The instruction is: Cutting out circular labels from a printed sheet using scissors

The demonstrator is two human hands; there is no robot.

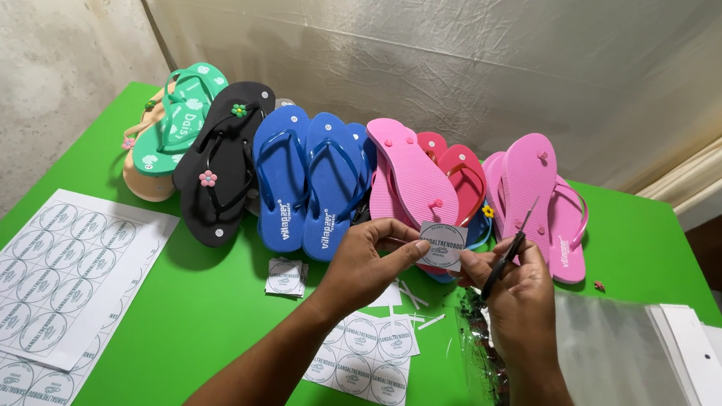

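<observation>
My left hand pinches a small square paper label with a printed round design, held up over the green table. My right hand grips black scissors, blades pointing up and almost touching the label's right edge. Below my hands lies a cut sheet of round labels with thin paper offcuts beside it. A small stack of cut labels sits left of my left hand.
A row of flip-flops lines the back: green, black, blue, pink, red, pink. Full label sheets lie at the left. Clear plastic bags and white cards lie at the right.
</observation>
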